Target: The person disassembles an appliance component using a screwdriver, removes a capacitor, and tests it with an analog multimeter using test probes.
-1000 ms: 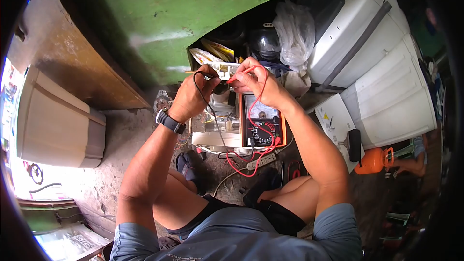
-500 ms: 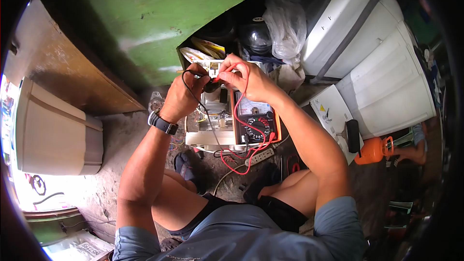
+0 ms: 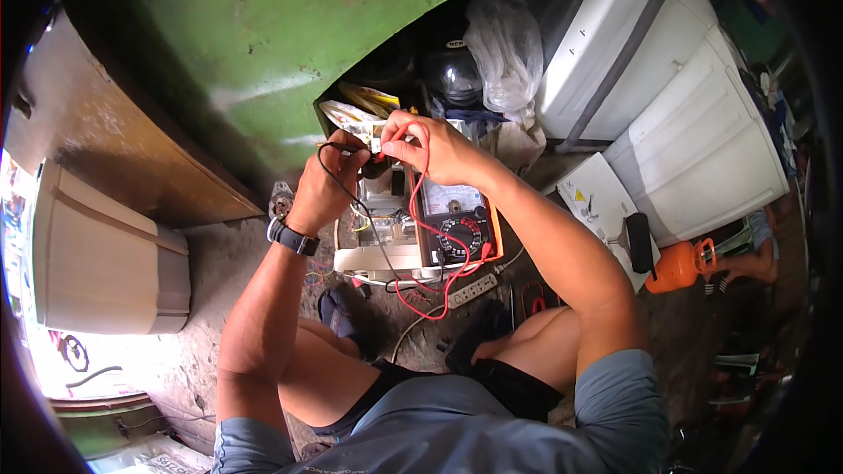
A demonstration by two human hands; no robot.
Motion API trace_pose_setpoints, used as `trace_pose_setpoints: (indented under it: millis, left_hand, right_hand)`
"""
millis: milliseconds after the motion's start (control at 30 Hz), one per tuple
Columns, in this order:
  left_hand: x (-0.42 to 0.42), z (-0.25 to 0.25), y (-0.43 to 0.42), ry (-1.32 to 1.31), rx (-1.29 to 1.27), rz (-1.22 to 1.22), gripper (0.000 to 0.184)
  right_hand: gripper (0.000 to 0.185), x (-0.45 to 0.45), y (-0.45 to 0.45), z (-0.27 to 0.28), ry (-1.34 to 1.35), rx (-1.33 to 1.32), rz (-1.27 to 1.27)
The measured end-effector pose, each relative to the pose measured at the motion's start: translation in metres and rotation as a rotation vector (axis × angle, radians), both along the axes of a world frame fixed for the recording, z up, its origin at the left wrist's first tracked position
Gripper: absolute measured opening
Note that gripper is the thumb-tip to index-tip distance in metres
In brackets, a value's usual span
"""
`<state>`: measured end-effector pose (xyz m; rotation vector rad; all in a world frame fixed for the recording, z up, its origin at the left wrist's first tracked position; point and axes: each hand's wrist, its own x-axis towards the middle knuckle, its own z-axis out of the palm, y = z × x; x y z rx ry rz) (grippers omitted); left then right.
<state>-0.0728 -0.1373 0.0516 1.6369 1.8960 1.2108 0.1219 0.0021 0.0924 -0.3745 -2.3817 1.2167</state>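
Observation:
My left hand (image 3: 327, 186), with a watch on its wrist, is closed on the black test probe, whose black lead (image 3: 345, 190) runs down toward the multimeter. Close beside it, my right hand (image 3: 435, 151) pinches the red test probe (image 3: 380, 156), and the red lead (image 3: 416, 202) loops below. Both probe ends meet near a small dark part at the top of an opened white appliance (image 3: 378, 260); my fingers hide the exact contact. The analog multimeter (image 3: 457, 233), in an orange-edged case, rests on the appliance's right side, its dial and scale facing up.
On the floor below lies a white power strip (image 3: 471, 290). A white panel (image 3: 601, 197) and an orange canister (image 3: 674, 269) stand to the right, near another person's leg. A green surface (image 3: 255, 35) hangs over the left, and a plastic bag (image 3: 505, 53) sits behind.
Both hands stay close together with the probes, shifted slightly left and down in the view. The whole scene has moved a little with the head.

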Motion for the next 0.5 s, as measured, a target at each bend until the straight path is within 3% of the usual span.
trace_pose_setpoints:
  millis: [67, 133, 200, 500]
  left_hand:
    - [-0.005, -0.005, -0.002, -0.302, -0.051, -0.037, 0.019]
    - [-0.006, -0.002, -0.009, -0.375, -0.017, -0.07, 0.02]
    - [-0.002, 0.005, -0.017, -0.466, 0.058, -0.034, 0.023]
    - [0.0, 0.0, -0.023, -0.301, 0.014, -0.032, 0.021]
  right_hand:
    - [0.021, 0.001, 0.002, 0.001, -0.08, -0.049, -0.009]
    - [0.024, 0.003, 0.006, -0.011, 0.042, -0.447, -0.029]
    - [0.026, 0.004, 0.011, -0.017, 0.042, -0.442, -0.011]
    - [0.024, 0.005, 0.006, -0.014, 0.018, -0.468, -0.02]
